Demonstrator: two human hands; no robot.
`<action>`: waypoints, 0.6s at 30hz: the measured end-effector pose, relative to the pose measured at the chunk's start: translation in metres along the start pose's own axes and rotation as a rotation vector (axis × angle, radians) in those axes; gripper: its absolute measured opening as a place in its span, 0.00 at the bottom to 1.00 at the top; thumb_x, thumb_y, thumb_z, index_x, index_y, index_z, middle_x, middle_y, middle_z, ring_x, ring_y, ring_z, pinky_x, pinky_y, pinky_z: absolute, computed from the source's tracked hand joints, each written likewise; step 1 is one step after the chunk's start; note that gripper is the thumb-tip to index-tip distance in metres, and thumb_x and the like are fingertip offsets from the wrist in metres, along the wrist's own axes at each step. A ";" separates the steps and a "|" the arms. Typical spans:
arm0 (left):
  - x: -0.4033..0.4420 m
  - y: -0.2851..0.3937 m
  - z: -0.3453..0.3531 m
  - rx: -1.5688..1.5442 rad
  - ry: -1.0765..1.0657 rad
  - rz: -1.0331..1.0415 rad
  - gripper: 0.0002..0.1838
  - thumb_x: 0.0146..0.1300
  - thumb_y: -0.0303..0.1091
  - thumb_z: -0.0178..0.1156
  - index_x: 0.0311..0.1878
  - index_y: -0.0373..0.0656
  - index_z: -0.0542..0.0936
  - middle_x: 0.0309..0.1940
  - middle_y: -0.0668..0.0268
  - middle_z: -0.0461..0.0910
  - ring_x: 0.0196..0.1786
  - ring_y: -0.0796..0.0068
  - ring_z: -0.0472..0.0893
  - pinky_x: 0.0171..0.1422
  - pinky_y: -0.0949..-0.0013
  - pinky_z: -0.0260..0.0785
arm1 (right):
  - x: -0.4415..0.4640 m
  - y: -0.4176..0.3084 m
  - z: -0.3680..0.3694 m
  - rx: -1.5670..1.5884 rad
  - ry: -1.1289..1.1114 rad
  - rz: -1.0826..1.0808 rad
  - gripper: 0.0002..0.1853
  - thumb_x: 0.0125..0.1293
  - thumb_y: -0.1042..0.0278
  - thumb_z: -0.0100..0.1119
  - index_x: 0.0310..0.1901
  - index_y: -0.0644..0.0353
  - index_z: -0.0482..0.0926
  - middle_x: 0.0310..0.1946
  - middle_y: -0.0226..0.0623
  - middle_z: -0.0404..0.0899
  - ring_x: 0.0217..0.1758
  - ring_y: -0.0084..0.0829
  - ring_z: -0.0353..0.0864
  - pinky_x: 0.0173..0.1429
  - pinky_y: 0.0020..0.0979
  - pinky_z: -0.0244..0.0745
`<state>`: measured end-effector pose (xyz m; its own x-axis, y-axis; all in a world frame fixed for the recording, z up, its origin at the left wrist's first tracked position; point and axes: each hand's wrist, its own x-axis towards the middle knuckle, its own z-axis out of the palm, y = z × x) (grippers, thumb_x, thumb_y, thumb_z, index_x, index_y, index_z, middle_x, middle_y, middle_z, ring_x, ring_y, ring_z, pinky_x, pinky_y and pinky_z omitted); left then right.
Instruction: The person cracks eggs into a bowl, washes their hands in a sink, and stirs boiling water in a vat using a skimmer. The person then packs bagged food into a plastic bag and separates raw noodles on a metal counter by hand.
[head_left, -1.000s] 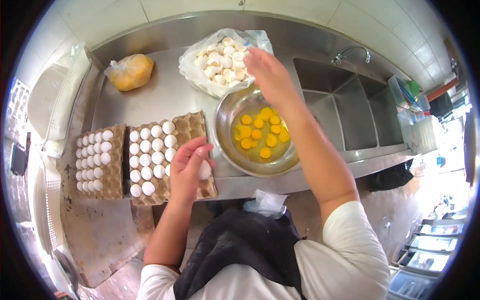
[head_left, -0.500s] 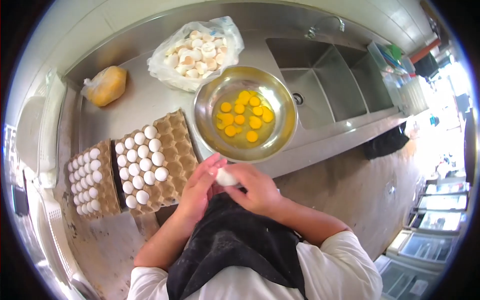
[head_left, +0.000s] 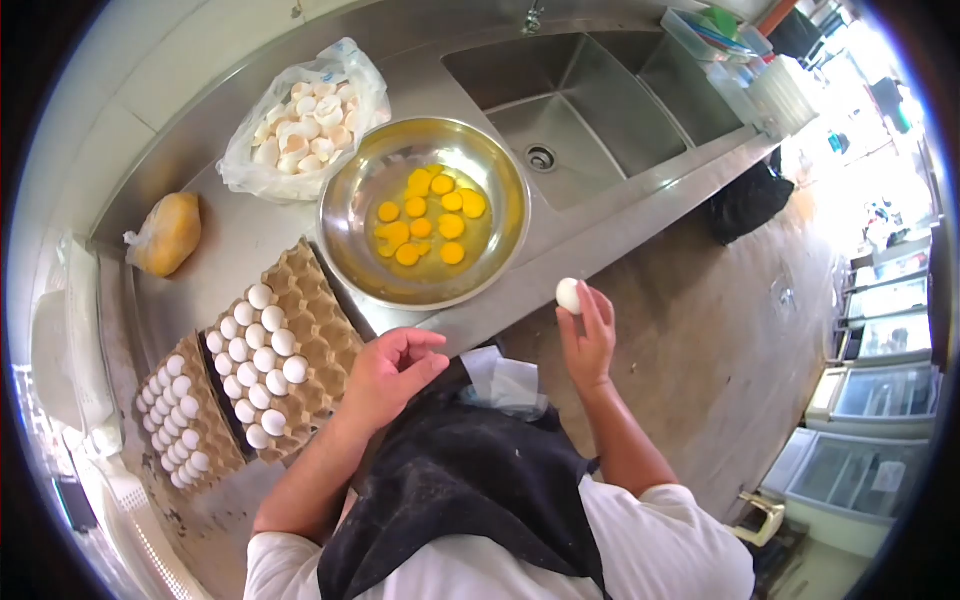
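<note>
Right hand (head_left: 588,338) grips a white egg (head_left: 568,296) in its fingertips, right of the steel bowl (head_left: 425,213) of cracked eggs, having parted from the left hand (head_left: 396,375), which is open and holds nothing below the bowl; half a second earlier both hands met around the egg; the bag of shells (head_left: 305,125) sits beside the bowl's upper left, on the counter (head_left: 240,225).

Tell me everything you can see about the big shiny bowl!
The bowl is round and wide, with a thin rim, and looks like silvery metal. It sits upright on the counter, beside the bag of eggshells. Inside, orangey-yellow yolks lie in shallow yellowish liquid, and some have run together. Neither the left hand nor the right hand touches it.
</note>
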<state>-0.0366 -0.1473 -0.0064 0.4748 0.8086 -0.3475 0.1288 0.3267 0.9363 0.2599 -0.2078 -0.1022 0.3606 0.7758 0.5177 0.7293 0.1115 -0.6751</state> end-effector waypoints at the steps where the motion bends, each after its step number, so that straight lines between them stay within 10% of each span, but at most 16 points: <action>1: 0.003 0.003 0.000 0.013 -0.033 0.012 0.16 0.63 0.28 0.66 0.53 0.36 0.78 0.37 0.68 0.82 0.40 0.84 0.79 0.45 0.78 0.72 | -0.003 0.008 0.005 -0.027 -0.075 0.033 0.22 0.65 0.70 0.65 0.60 0.63 0.76 0.51 0.46 0.78 0.52 0.41 0.80 0.52 0.36 0.78; 6: 0.016 0.027 0.000 0.231 -0.062 0.069 0.22 0.60 0.30 0.69 0.58 0.38 0.77 0.42 0.67 0.81 0.43 0.82 0.79 0.49 0.76 0.73 | 0.012 -0.013 0.002 -0.032 -0.133 0.055 0.23 0.66 0.70 0.64 0.61 0.63 0.75 0.51 0.44 0.78 0.51 0.37 0.79 0.52 0.34 0.77; 11: 0.048 0.064 -0.001 0.342 -0.041 0.286 0.29 0.56 0.31 0.72 0.62 0.43 0.77 0.47 0.65 0.81 0.45 0.80 0.79 0.52 0.73 0.74 | 0.056 -0.078 0.019 0.896 -0.143 0.477 0.28 0.70 0.67 0.60 0.69 0.64 0.65 0.50 0.36 0.78 0.44 0.26 0.79 0.49 0.25 0.74; 18: 0.076 0.120 -0.011 0.462 0.084 0.427 0.23 0.57 0.36 0.72 0.56 0.41 0.82 0.48 0.63 0.82 0.44 0.76 0.81 0.48 0.73 0.74 | 0.119 -0.107 0.052 1.251 -0.589 0.585 0.24 0.77 0.53 0.39 0.63 0.61 0.69 0.44 0.35 0.79 0.36 0.24 0.78 0.39 0.25 0.72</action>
<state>0.0053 -0.0408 0.0792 0.5000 0.8627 0.0761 0.3149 -0.2629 0.9120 0.1947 -0.0950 0.0037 -0.0839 0.9952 -0.0509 -0.4950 -0.0860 -0.8646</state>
